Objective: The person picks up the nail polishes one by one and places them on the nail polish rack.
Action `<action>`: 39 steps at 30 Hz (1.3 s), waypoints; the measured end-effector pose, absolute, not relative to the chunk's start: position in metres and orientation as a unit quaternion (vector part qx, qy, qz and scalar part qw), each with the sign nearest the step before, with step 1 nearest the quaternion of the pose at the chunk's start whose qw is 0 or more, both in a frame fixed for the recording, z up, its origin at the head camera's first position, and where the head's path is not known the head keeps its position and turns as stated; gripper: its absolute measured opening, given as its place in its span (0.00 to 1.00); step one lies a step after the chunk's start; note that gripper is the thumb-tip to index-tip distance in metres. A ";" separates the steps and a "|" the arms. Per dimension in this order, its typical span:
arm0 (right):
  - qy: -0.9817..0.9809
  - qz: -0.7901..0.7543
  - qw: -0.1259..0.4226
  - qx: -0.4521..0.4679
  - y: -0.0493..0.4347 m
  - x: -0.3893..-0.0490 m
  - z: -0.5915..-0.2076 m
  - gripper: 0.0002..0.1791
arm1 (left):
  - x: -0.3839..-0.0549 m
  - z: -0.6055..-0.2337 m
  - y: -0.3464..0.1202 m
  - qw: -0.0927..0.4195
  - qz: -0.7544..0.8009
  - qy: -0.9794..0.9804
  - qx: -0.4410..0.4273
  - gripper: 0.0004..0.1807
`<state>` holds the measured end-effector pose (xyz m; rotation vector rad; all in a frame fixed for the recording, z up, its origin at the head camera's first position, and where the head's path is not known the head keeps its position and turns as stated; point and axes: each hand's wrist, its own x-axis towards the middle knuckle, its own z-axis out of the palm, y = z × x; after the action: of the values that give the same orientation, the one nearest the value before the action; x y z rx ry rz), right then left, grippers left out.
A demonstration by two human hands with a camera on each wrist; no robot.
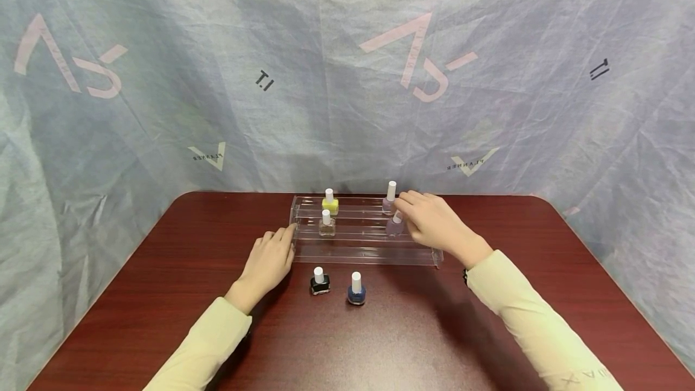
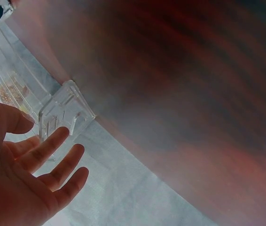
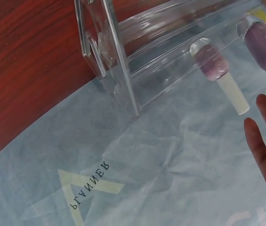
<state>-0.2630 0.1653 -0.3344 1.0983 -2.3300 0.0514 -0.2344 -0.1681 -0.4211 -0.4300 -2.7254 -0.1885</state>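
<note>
A clear stepped acrylic rack [image 1: 364, 253] stands on the table. My left hand [image 1: 269, 258] is at its left end, fingers loosely extended against the clear end panel [image 2: 69, 110]. My right hand [image 1: 434, 222] pinches the white cap of a purple nail polish bottle [image 1: 394, 226] at the middle step; the bottle leans slightly, and the fingers partly hide its cap. Behind it, a mauve nail polish bottle [image 1: 388, 205] stands on the top step. On the rack's left side are a yellow bottle [image 1: 330, 205] on top and a glittery clear bottle [image 1: 327, 227] below it.
In front of the rack, a black nail polish bottle [image 1: 320, 284] and a blue one [image 1: 356, 294] stand upright on the dark red table [image 1: 391, 349]. A grey printed cloth [image 1: 320, 107] hangs behind the table's back edge.
</note>
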 end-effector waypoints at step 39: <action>-0.881 0.019 0.249 0.403 0.163 -0.287 -0.360 0.14 | -0.236 -0.423 -0.169 0.186 -0.067 -0.969 -0.150 0.24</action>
<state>-0.2873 0.1627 -0.3604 1.0981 -2.3993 0.0509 -0.2355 -0.1686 -0.4227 -0.4236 -2.7277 -0.1900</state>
